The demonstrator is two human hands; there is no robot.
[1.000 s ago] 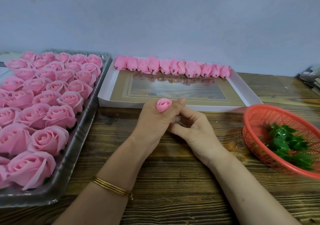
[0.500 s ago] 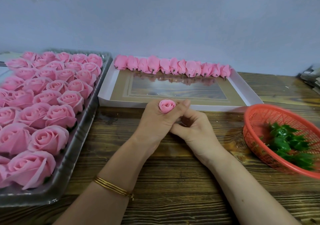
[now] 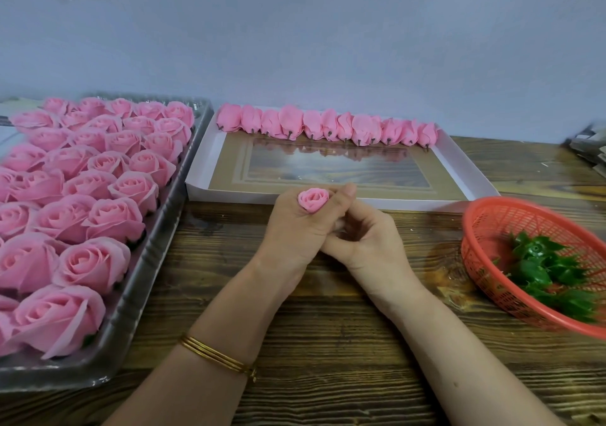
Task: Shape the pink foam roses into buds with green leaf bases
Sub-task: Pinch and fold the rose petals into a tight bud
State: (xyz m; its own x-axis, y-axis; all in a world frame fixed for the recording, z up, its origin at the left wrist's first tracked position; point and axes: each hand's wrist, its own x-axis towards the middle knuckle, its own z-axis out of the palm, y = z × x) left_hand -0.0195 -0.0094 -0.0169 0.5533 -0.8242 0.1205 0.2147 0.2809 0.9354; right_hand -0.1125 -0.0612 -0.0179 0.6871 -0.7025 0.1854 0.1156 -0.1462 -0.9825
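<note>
The left hand is curled into a fist round a bud, so that only the pink tip shows above the thumb and forefinger. It is held just above the table, near the middle and close to the front rim of the box. The right hand lies against the left, fingers bent in toward the underside of the fist. Whether they pinch the bud's base or anything else I cannot tell, since the left hand hides it.

The foam looks very light and soft. It should give under a gentle squeeze and probably crease or tear if pinched hard, and the thin outer petals look the weakest part. An all-round hold on the sides, as the left hand has now, seems safest. The base is likely the firmer part, and the better place to push on a leaf.

Open roses fill the tray along the table's left edge. A row of buds lies against the far wall of the box, toward the table's far edge, stems pointing forward. Leaf bases sit in the basket at the right edge; they look stiffer, with pointed tips.
</note>
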